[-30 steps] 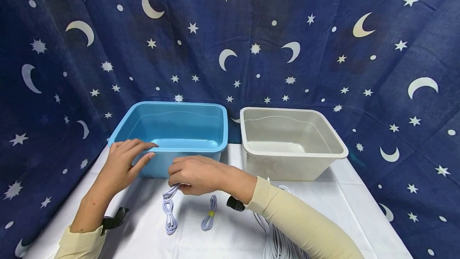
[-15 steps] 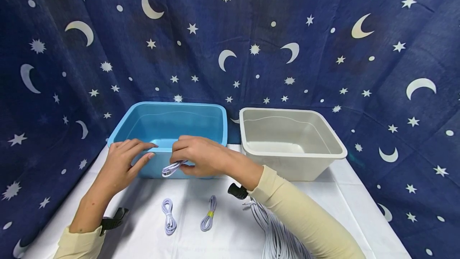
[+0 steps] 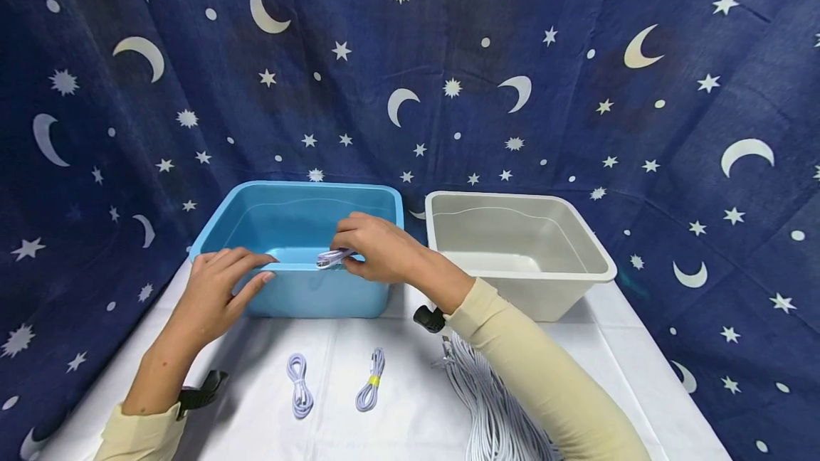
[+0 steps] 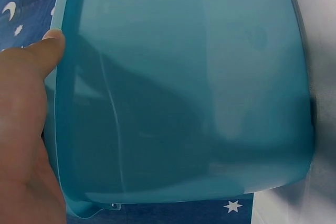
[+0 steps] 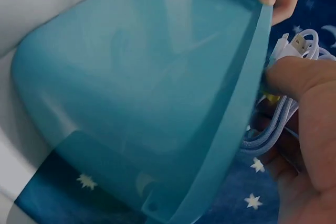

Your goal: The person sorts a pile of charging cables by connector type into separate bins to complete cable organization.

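your left hand (image 3: 221, 297) grips the near rim of the blue bin (image 3: 314, 294), thumb on the outside and fingers over the edge. your right hand (image 3: 378, 247) pinches a bundled lilac-white cable (image 3: 332, 258) between thumb and fingers, at the near rim, toward the bin's right side. the right wrist view shows that bundle's plug ends (image 5: 298, 43) and a bit of yellow tie (image 5: 272, 98) by your thumb; some of your fingers are hidden behind the cable. a black strap (image 3: 200, 393) sits at your left wrist, another black piece (image 3: 429, 319) at your right. in front of the bin, two coiled cables lie apart on the white cloth: a plain one (image 3: 300, 386) and, to its right, a yellow-tied one (image 3: 369, 379). a heap of pale cables (image 3: 500, 411) lies beside your right forearm. a grey bin (image 3: 512, 297) stands right of the blue one, before the star-and-moon curtain (image 3: 448, 20).
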`<state>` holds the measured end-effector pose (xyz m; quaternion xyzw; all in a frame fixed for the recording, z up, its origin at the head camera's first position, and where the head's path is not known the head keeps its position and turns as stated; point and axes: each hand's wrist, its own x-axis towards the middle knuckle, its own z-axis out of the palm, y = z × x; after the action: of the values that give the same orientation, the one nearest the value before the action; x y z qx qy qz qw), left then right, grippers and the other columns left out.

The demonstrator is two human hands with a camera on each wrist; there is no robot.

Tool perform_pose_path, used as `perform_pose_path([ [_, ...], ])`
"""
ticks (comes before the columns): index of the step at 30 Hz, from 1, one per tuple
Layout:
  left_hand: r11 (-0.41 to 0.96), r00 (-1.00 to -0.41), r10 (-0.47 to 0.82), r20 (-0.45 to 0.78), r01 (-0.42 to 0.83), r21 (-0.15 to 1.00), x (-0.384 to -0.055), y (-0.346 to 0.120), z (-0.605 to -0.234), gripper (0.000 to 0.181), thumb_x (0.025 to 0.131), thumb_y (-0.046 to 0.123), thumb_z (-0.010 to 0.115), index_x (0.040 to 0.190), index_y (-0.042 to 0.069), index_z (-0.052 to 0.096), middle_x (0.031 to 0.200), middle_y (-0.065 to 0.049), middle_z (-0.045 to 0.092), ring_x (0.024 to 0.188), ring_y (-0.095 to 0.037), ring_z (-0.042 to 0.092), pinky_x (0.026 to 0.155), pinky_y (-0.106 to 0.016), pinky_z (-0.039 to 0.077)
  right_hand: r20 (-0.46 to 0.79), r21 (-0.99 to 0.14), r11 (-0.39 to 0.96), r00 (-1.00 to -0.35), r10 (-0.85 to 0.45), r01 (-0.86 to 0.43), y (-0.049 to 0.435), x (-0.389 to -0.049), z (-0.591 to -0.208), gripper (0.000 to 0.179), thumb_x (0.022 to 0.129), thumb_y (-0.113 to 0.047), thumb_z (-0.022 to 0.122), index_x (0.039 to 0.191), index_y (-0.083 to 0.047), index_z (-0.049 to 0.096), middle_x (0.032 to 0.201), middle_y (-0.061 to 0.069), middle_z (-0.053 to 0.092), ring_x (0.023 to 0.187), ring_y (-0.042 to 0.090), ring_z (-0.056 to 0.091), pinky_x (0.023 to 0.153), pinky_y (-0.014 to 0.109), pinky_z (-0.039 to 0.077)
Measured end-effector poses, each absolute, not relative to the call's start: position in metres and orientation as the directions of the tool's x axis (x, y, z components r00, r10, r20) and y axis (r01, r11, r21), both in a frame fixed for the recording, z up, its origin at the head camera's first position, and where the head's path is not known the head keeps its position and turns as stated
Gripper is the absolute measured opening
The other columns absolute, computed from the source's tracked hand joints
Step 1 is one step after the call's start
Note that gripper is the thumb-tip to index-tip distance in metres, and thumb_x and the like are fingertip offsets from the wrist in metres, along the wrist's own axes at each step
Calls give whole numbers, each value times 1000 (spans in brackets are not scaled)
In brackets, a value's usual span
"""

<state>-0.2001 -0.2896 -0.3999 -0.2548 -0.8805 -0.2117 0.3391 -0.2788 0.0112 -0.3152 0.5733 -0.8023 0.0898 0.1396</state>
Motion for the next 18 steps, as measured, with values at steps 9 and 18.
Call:
perform_pose_path([
  [9,789,-649,304,698,582,197,-200,-290,-401,29,91,9,81,119,12,76,102,-6,73,98,-30,65,88,-53,35,277,-43,411,-406,-871,-910,11,-296,-317,13,94,-5,75,104,-12,79,98,0,70,89,16,60,83,31,50],
  [18,783,-639,310,704,591,192,-199,-290,-399,30,91,9,81,120,13,76,102,-4,73,96,-28,65,88,-53,35,243,-27,457,-449,-860,-889,11,-301,-316,13,95,-6,76,106,-13,80,100,0,71,93,16,62,84,31,52],
])
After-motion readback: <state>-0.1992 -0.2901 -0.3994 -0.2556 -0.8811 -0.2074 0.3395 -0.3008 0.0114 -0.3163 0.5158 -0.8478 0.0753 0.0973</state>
